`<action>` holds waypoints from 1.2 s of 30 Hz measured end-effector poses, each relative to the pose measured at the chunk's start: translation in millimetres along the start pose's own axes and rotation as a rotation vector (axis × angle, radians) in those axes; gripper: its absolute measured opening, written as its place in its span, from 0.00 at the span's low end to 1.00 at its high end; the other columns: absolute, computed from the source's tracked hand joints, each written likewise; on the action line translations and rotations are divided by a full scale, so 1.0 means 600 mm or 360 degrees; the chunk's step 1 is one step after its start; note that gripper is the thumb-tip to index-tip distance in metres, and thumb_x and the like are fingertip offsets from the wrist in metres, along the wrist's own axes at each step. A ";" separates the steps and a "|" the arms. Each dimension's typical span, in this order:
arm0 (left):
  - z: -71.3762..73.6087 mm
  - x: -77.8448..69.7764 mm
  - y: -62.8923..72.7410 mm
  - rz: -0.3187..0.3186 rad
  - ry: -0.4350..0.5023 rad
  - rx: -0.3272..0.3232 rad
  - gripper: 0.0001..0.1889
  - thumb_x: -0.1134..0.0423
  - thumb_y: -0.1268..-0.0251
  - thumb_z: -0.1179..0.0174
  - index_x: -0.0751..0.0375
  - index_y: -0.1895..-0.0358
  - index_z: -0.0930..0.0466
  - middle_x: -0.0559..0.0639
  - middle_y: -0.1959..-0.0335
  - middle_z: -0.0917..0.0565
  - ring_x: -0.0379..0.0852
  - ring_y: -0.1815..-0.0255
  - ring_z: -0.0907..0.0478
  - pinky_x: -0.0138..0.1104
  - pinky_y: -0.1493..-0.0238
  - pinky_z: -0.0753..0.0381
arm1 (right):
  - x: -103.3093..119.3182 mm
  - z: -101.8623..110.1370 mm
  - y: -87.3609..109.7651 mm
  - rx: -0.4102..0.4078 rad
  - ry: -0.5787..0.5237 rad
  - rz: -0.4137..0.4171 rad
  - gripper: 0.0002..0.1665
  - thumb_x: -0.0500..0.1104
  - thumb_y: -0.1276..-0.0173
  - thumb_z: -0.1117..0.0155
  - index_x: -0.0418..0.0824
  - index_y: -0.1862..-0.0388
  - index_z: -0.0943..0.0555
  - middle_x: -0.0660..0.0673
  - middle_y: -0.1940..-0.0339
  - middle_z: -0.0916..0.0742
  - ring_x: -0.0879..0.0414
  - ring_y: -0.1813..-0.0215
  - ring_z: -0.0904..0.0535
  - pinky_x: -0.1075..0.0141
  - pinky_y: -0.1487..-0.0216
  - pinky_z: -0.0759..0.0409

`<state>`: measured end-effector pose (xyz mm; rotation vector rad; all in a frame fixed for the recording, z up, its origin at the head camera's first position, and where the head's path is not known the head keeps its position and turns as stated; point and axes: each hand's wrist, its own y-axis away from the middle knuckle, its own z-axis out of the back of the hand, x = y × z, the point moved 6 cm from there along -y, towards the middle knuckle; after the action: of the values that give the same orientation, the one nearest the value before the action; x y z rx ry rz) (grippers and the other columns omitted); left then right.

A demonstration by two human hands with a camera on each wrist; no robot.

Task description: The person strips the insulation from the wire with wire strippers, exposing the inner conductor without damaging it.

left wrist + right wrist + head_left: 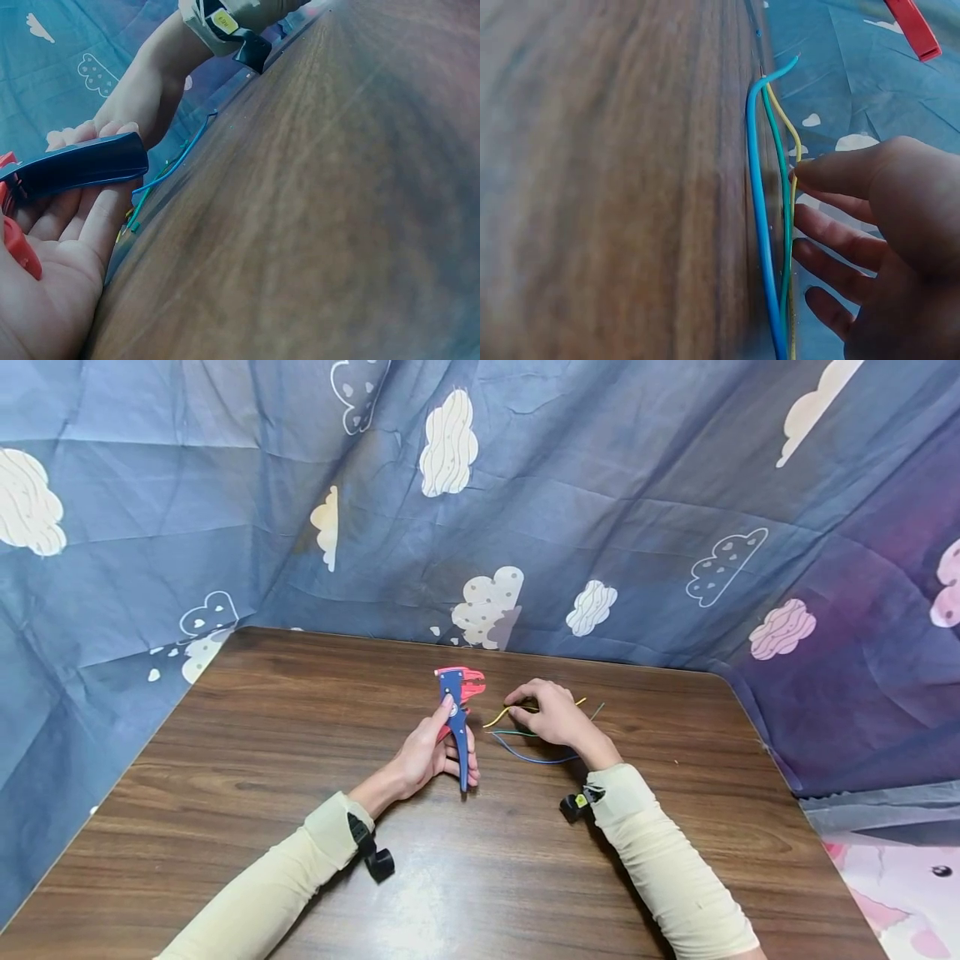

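Observation:
My left hand holds a wire stripper with a blue body, a blue handle and red jaws. The thumb lies on the blue body while the fingers pass beneath the handle. Its blue handle crosses the fingers in the left wrist view. To the right, my right hand reaches down to three thin wires on the table. Its thumb and forefinger tips pinch the yellow wire. Beside that run a green wire and a blue wire, both outside the pinch. The right palm covers part of the wires from above.
A brown wood-grain table stretches under both arms. Behind and beside it hangs a blue cloth printed with clouds. A tiny scrap lies to the right of the right hand. Each wrist carries a strapped black camera.

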<state>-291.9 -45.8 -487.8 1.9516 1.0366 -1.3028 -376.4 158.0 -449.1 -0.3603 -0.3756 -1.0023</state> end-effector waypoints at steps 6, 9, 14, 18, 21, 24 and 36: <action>0.000 0.002 -0.001 0.0007 0.0000 0.0000 0.46 0.25 0.17 0.66 0.72 0.58 0.25 0.59 0.71 0.13 0.55 0.68 0.09 0.52 0.58 0.06 | -0.003 0.000 -0.004 -0.0029 -0.0006 -0.0035 0.10 0.42 0.24 0.28 0.46 0.48 0.08 0.45 0.48 0.08 0.42 0.39 0.15 0.36 0.32 0.28; 0.001 0.002 -0.001 0.0005 -0.0001 -0.0001 0.46 0.25 0.17 0.66 0.73 0.58 0.26 0.59 0.71 0.13 0.55 0.68 0.09 0.53 0.58 0.06 | -0.005 -0.001 -0.006 -0.0052 -0.0002 -0.0059 0.08 0.41 0.26 0.27 0.47 0.51 0.08 0.45 0.50 0.09 0.43 0.42 0.15 0.37 0.34 0.28; 0.000 0.002 -0.001 0.0010 0.0002 -0.0001 0.45 0.25 0.17 0.67 0.70 0.58 0.24 0.58 0.71 0.13 0.55 0.68 0.09 0.53 0.58 0.06 | -0.011 0.000 -0.007 -0.0083 -0.0001 -0.0085 0.05 0.40 0.27 0.26 0.48 0.56 0.08 0.46 0.54 0.09 0.46 0.47 0.15 0.41 0.39 0.27; 0.001 0.001 -0.001 0.0016 0.0003 0.0001 0.44 0.25 0.17 0.67 0.69 0.59 0.24 0.58 0.72 0.12 0.56 0.68 0.09 0.53 0.59 0.06 | -0.015 0.000 -0.006 -0.0108 -0.0041 -0.0095 0.04 0.40 0.27 0.26 0.46 0.57 0.08 0.46 0.56 0.09 0.46 0.50 0.15 0.48 0.42 0.23; 0.002 0.001 -0.001 0.0019 0.0001 0.0001 0.45 0.24 0.18 0.66 0.69 0.59 0.24 0.59 0.72 0.12 0.56 0.68 0.08 0.52 0.59 0.06 | -0.018 0.002 -0.004 -0.0135 -0.0093 -0.0101 0.03 0.39 0.26 0.26 0.45 0.57 0.09 0.45 0.57 0.09 0.47 0.52 0.14 0.54 0.47 0.20; 0.003 0.002 -0.002 0.0019 0.0002 0.0002 0.45 0.24 0.18 0.65 0.69 0.59 0.24 0.59 0.72 0.12 0.56 0.68 0.08 0.52 0.59 0.06 | -0.022 0.005 -0.002 -0.0166 -0.0154 -0.0085 0.03 0.38 0.26 0.26 0.43 0.56 0.09 0.45 0.58 0.09 0.48 0.54 0.13 0.52 0.48 0.17; 0.001 0.001 0.000 0.0030 -0.0001 -0.0005 0.45 0.24 0.18 0.67 0.69 0.58 0.23 0.59 0.71 0.12 0.56 0.68 0.08 0.52 0.59 0.06 | -0.019 0.022 0.021 -0.0264 -0.0289 -0.0063 0.05 0.42 0.23 0.27 0.47 0.52 0.10 0.47 0.50 0.07 0.47 0.40 0.12 0.45 0.34 0.17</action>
<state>-292.4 -46.1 -488.7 1.9538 1.0171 -1.2913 -372.7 178.4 -444.4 -0.5982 -0.4658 -1.0454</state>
